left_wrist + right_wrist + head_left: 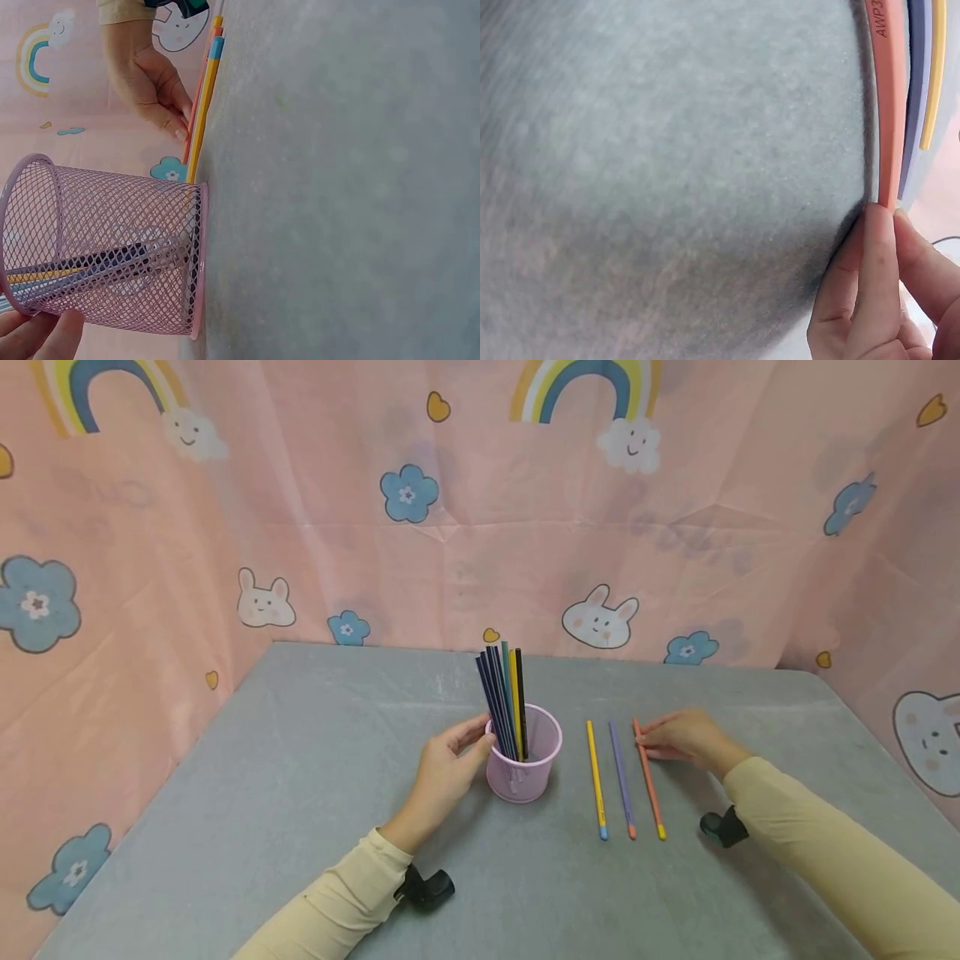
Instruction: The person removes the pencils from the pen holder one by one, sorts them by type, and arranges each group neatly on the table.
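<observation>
My left hand (447, 772) holds the pink mesh pencil cup (519, 783) by its left side, thumb and fingers at the rim. Several pencils (504, 706) in dark blue, teal, yellow and black lean to the left inside the upright cup. To its right, a yellow pencil (596, 781), a purple pencil (622, 781) and an orange pencil (650, 781) lie side by side on the table. My right hand (686, 739) pinches the far end of the orange pencil between thumb and fingers, close over the tabletop in the right wrist view (889, 112).
The grey table (262, 793) spreads out around both arms. Behind it hangs a pink curtain (315, 527) printed with rainbows, rabbits and flowers, its lower edge meeting the table's back edge. Black wrist cameras (426, 890) are worn under the sleeves.
</observation>
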Demonstrator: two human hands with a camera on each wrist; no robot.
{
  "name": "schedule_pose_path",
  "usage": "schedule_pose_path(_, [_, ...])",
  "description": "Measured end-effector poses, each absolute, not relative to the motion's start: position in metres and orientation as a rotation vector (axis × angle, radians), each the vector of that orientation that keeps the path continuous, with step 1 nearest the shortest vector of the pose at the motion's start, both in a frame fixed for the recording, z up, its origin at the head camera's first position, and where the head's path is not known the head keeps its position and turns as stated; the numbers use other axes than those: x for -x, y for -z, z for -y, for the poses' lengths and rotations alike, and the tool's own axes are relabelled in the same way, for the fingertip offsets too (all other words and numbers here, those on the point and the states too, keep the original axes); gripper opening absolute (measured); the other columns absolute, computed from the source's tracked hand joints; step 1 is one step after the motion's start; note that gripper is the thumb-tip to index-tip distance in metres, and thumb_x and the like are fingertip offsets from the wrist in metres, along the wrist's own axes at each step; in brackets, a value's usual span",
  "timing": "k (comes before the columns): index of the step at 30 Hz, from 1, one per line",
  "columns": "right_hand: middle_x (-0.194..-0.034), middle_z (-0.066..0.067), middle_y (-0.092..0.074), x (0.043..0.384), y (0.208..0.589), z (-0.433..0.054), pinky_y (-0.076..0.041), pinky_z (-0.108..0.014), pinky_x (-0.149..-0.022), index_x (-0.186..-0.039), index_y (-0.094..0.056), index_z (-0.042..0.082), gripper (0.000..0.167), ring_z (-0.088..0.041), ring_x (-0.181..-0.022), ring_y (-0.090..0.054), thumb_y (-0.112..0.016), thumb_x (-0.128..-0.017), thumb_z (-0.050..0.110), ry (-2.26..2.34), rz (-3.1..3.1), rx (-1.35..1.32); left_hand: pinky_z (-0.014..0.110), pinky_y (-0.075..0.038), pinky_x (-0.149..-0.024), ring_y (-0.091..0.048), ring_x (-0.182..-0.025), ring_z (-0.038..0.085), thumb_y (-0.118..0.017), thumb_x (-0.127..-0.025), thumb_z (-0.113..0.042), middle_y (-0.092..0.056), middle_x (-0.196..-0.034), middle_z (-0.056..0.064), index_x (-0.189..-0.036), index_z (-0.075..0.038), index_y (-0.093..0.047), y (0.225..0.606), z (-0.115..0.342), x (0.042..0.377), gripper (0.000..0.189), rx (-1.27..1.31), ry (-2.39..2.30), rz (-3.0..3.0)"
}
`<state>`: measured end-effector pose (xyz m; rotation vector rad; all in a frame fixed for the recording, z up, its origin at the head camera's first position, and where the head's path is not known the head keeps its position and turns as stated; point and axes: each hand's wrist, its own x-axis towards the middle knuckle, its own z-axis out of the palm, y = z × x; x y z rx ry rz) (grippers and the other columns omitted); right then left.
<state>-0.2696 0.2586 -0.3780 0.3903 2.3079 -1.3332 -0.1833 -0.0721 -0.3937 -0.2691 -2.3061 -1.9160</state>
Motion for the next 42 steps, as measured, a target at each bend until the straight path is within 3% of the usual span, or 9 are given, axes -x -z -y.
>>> schedule_pose_path(14, [-0.071, 0.003, -0.070, 0.271, 0.385, -0.257, -0.061, -0.023, -0.063, -0.122, -0.059, -0.017, 0.042, -0.004, -0.063, -0.066, -0.071, -0.089, 0.005, 1.213, -2.445, -0.354, 0.044, -0.046, -0.111, -0.061, -0.126, 0.030, -0.063, -0.097, -0.013, -0.065, -0.132, 0.018, -0.132, 0.003, -0.060, 0.394, 0.073, 0.182, 0.039, 0.270, 1.919, 2.306])
schedule_pose_path(19, [-0.097, -0.018, -0.075, 0.270, 0.379, -0.258, -0.062, -0.027, -0.068, -0.126, -0.059, -0.014, 0.048, -0.005, -0.069, -0.068, -0.073, -0.089, 0.013, 1.081, -2.563, -0.278, 0.044, -0.046, -0.111, -0.061, -0.126, 0.030, -0.063, -0.097, -0.013, -0.065, -0.132, 0.018, -0.132, 0.003, -0.060, 0.394, 0.073, 0.183, 0.039, 0.268, 1.918, 2.313])
schedule_pose_path(22, [-0.119, -0.028, -0.068, 0.269, 0.372, -0.257, -0.062, -0.028, -0.071, -0.129, -0.058, -0.012, 0.050, -0.006, -0.074, -0.069, -0.071, -0.090, 0.016, 1.016, -2.646, -0.225, 0.043, -0.046, -0.111, -0.060, -0.127, 0.029, -0.063, -0.097, -0.013, -0.065, -0.133, 0.017, -0.133, 0.002, -0.060, 0.393, 0.073, 0.183, 0.039, 0.254, 1.918, 2.324])
schedule_pose_path(24, [-0.126, -0.029, -0.064, 0.268, 0.368, -0.256, -0.062, -0.029, -0.073, -0.130, -0.057, -0.012, 0.049, -0.006, -0.077, -0.069, -0.069, -0.092, 0.016, 1.031, -2.668, -0.201, 0.042, -0.046, -0.111, -0.060, -0.127, 0.028, -0.064, -0.097, -0.013, -0.065, -0.133, 0.016, -0.133, 0.001, -0.060, 0.392, 0.072, 0.183, 0.040, 0.235, 1.929, 2.329])
schedule_pose_path(31, [-0.131, -0.028, -0.061, 0.266, 0.356, -0.246, -0.062, -0.034, -0.085, -0.133, -0.056, -0.009, 0.048, -0.005, -0.085, -0.072, -0.067, -0.095, 0.018, 1.128, -2.689, -0.090, 0.045, -0.046, -0.110, -0.061, -0.126, 0.031, -0.063, -0.097, -0.013, -0.065, -0.132, 0.018, -0.132, 0.004, -0.060, 0.391, 0.072, 0.181, 0.039, 0.261, 1.914, 2.318])
schedule_pose_path(39, [-0.136, -0.027, -0.059, 0.267, 0.349, -0.226, -0.057, -0.039, -0.095, -0.137, -0.054, -0.007, 0.051, -0.028, -0.113, -0.069, -0.067, -0.096, 0.022, 1.258, -2.637, -0.047, 0.047, -0.045, -0.112, -0.061, -0.126, 0.032, -0.062, -0.098, -0.013, -0.065, -0.131, 0.019, -0.132, 0.004, -0.061, 0.392, 0.073, 0.181, 0.038, 0.272, 1.904, 2.314])
schedule_pose_path(42, [-0.137, -0.026, -0.059, 0.268, 0.346, -0.217, -0.056, -0.037, -0.095, -0.137, -0.055, -0.006, 0.051, -0.020, -0.106, -0.072, -0.068, -0.096, 0.021, 1.348, -2.598, -0.033, 0.047, -0.045, -0.112, -0.061, -0.126, 0.032, -0.063, -0.097, -0.012, -0.065, -0.131, 0.020, -0.131, 0.004, -0.061, 0.391, 0.072, 0.181, 0.038, 0.274, 1.908, 2.309])
